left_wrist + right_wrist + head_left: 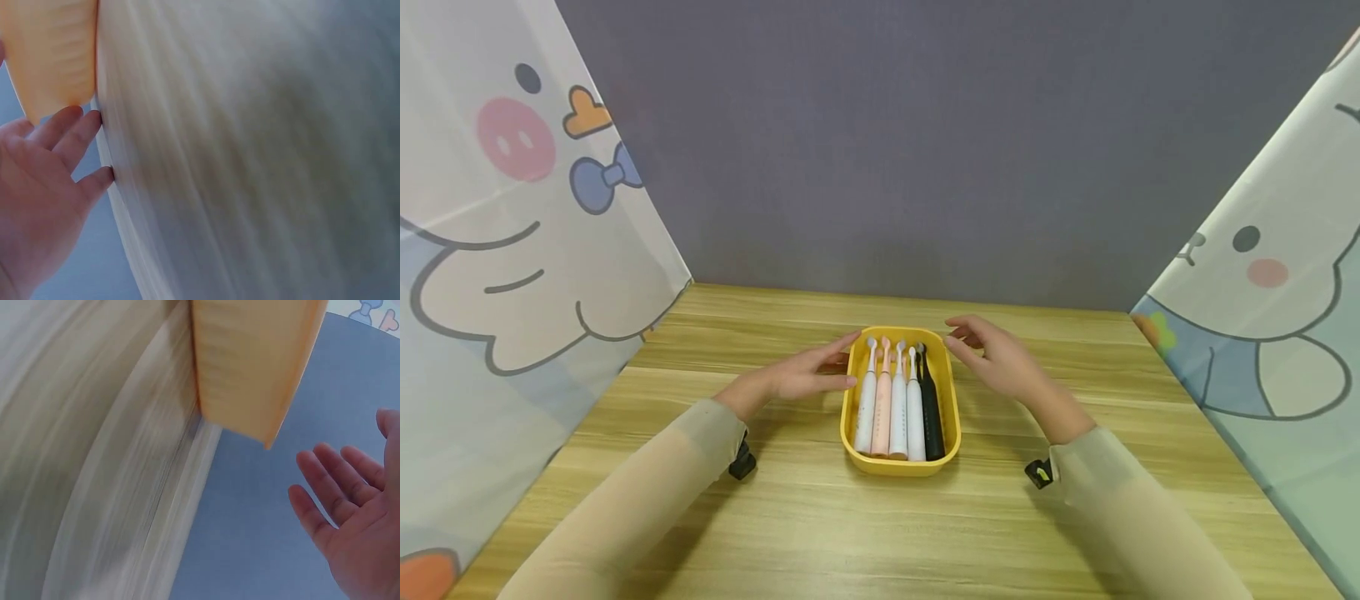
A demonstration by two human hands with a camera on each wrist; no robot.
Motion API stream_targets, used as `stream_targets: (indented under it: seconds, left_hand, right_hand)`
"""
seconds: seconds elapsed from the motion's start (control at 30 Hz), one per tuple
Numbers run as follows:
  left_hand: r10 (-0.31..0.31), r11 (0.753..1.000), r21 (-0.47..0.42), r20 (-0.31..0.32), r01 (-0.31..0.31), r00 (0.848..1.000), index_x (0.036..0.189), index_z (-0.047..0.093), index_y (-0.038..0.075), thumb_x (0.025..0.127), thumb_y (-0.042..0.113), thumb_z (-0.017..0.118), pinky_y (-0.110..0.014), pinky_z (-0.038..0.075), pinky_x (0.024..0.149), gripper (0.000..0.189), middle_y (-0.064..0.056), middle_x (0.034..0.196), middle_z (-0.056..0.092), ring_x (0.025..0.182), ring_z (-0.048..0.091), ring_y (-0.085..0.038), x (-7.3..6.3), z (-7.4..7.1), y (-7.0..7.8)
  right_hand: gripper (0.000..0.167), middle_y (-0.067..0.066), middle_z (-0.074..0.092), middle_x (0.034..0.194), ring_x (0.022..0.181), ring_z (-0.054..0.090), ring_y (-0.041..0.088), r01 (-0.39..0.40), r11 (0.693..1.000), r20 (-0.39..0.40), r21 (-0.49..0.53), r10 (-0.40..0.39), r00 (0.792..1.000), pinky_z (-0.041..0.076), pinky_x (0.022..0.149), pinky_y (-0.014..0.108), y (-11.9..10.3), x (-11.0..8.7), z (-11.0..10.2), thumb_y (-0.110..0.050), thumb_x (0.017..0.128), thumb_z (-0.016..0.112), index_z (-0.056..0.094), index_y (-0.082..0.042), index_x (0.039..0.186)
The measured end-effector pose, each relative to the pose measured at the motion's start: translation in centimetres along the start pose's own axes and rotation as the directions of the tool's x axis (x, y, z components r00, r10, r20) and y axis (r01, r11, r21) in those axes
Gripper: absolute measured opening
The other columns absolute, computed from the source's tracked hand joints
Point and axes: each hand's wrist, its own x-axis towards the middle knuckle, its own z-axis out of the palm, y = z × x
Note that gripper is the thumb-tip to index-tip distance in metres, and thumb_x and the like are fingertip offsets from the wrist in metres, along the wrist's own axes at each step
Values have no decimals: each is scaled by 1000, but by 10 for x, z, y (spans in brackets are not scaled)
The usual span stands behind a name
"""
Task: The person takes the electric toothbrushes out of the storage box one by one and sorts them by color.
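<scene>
A yellow plastic bin (901, 468) stands mid-table, holding several electric toothbrushes side by side, heads toward the back. On its left lies a white toothbrush (866, 412), then a pink toothbrush (882, 412), more white ones and a black toothbrush (932, 417) on the right. My left hand (805, 372) is at the bin's left wall, fingers spread and fingertips right at the rim; its palm shows in the left wrist view beside the wall (53, 56). Off the bin's right rim, my right hand (1000, 354) hovers with fingers relaxed, apart from the wall (250, 362) in the right wrist view.
The bin sits on a wood-grain table (880, 533). A grey panel (910, 150) rises behind the table's back edge. Cartoon-printed cloths hang at the left (550, 275) and right (1285, 317). A black wrist camera (742, 461) hangs below the left sleeve, another (1039, 473) below the right.
</scene>
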Motion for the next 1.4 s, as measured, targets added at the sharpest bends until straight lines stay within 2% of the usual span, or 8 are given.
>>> stream_targets:
  seconds: [0.13, 0.3, 0.47, 0.73, 0.93, 1.1, 1.2, 1.4]
  left_hand:
    - [3, 1000, -16, 9, -2, 1000, 178, 4, 39, 108, 53, 66, -67, 23, 135, 94, -18, 178, 36, 164, 37, -39, 0, 0, -2]
    - [6, 1000, -23, 19, -5, 1000, 178, 2, 39, 109, 53, 65, -68, 22, 135, 94, -18, 178, 35, 165, 35, -40, 0, 1, -2]
    - [4, 1000, -19, 23, -3, 1000, 178, 2, 37, 109, 52, 65, -66, 23, 135, 95, -19, 177, 36, 165, 36, -39, 1, 0, -2]
    - [-2, 999, -37, 30, 3, 1000, 178, 2, 37, 109, 51, 65, -66, 22, 135, 94, -18, 178, 36, 164, 37, -40, 1, 1, -1]
    - [-8, 999, -37, 33, 9, 999, 178, 2, 37, 110, 51, 64, -67, 21, 135, 94, -18, 178, 36, 165, 36, -40, 0, -1, 0]
    - [-13, 999, -29, 40, 15, 999, 178, 1, 38, 109, 54, 63, -70, 20, 134, 94, -17, 178, 36, 165, 35, -41, 0, -2, 0]
    - [-13, 1000, -24, 39, 14, 999, 178, 1, 38, 109, 54, 64, -71, 21, 134, 94, -18, 178, 36, 164, 36, -41, -1, -2, 0]
    - [-10, 1000, -18, 35, 11, 999, 178, 2, 39, 109, 53, 64, -70, 21, 134, 94, -18, 178, 36, 164, 37, -41, -1, -2, 1]
  right_hand:
    - [52, 14, 74, 133, 115, 72, 32, 29, 998, -5, 58, -29, 1000, 60, 102, 55, -6, 12, 9, -36, 115, 60, 58, -4, 155]
    - [48, 15, 75, 130, 114, 71, 31, 57, 992, -2, 111, -57, 998, 60, 103, 52, -14, 21, 20, -32, 115, 60, 60, -1, 152]
    - [43, 12, 76, 126, 108, 70, 28, 44, 989, 9, 140, -46, 999, 60, 98, 48, -18, 28, 29, -30, 115, 60, 64, -4, 149]
    - [42, 14, 77, 124, 99, 68, 22, 24, 987, 33, 158, -29, 999, 58, 85, 37, -23, 33, 39, -33, 115, 59, 69, -3, 142]
    - [36, 11, 78, 121, 97, 68, 19, 42, 986, 60, 159, -52, 997, 56, 85, 35, -23, 37, 45, -26, 113, 63, 70, -5, 141]
    - [34, 8, 78, 119, 92, 66, 17, 57, 986, 117, 159, -76, 990, 56, 79, 34, -23, 39, 51, -23, 112, 64, 70, -7, 141]
    - [35, 7, 78, 122, 93, 68, 16, 65, 986, 150, 156, -89, 985, 58, 79, 33, -23, 42, 57, -23, 112, 65, 70, -8, 143]
    - [36, 8, 77, 123, 98, 70, 18, 62, 987, 167, 148, -87, 982, 60, 79, 33, -26, 47, 63, -23, 113, 64, 68, -7, 145]
